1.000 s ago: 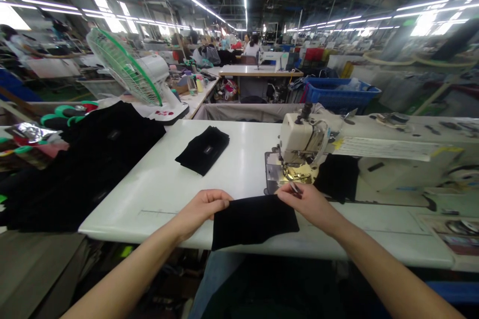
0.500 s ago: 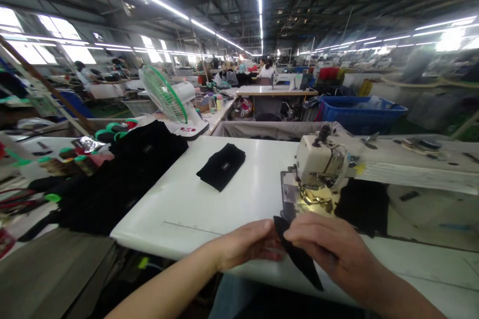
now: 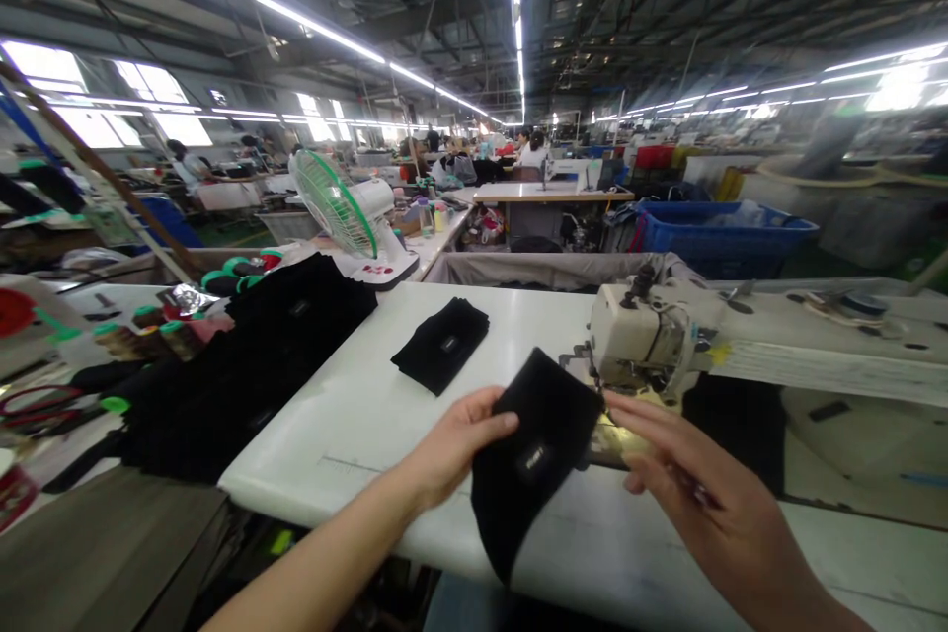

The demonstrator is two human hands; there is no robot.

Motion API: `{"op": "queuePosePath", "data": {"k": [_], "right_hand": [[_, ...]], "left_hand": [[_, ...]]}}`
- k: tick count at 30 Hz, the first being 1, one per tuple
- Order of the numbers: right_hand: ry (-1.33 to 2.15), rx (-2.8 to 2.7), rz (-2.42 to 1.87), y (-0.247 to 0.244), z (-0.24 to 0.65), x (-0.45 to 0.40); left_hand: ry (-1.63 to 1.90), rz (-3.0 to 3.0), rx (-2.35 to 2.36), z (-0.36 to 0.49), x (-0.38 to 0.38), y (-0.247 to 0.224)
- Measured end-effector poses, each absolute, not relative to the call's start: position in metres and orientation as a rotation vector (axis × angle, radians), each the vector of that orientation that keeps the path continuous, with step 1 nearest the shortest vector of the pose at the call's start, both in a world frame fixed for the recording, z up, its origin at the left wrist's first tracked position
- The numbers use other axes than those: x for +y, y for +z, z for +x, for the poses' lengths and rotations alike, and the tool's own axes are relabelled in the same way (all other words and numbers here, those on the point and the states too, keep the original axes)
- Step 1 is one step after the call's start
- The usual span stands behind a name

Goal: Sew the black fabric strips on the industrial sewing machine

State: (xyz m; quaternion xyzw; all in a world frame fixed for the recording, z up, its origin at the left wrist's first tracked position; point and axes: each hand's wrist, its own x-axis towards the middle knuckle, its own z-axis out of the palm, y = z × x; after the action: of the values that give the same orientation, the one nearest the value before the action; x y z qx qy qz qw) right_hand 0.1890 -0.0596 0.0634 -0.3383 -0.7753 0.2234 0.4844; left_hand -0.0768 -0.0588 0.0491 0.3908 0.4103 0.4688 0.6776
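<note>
A black fabric piece (image 3: 534,415) with a small pale label hangs over the front of the white table, its lower end drooping. My left hand (image 3: 463,444) pinches its left edge between thumb and fingers. Beside its right corner is my right hand (image 3: 692,479), fingers stretched out and thumb apart; whether the fingertips touch the cloth I cannot tell. Just beyond that hand stands the sewing machine (image 3: 637,336), its needle area partly hidden by the hand and the cloth. A small stack of black labelled pieces (image 3: 440,346) lies on the table, left of the machine.
A large pile of black fabric (image 3: 252,385) lies along the left, near thread cones (image 3: 178,338). A green-rimmed fan (image 3: 337,202) stands at the table's far left corner. Behind the machine is a blue bin (image 3: 726,232). More black cloth (image 3: 733,425) lies under the machine arm.
The black fabric piece has been raised and turned, so its labelled face now shows. My left hand now grips its edge, while my right hand has let go and opened.
</note>
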Motion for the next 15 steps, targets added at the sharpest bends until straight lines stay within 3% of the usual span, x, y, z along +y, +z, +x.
{"op": "queuePosePath", "data": {"k": [3,6,15], "right_hand": [[0.649,-1.776,-1.0,0.038,0.19,-0.066],[0.734,-1.781,-1.022,0.011,0.19,-0.074],[0.596,-2.006,-0.974,-0.012,0.207,-0.065]], "left_hand": [[1.188,1.122,1.196,-0.109,-0.019,0.072],[1.055,1.443,1.584,-0.143,0.026,0.083],[0.794,1.736,2.117,-0.181,0.092,0.055]]}}
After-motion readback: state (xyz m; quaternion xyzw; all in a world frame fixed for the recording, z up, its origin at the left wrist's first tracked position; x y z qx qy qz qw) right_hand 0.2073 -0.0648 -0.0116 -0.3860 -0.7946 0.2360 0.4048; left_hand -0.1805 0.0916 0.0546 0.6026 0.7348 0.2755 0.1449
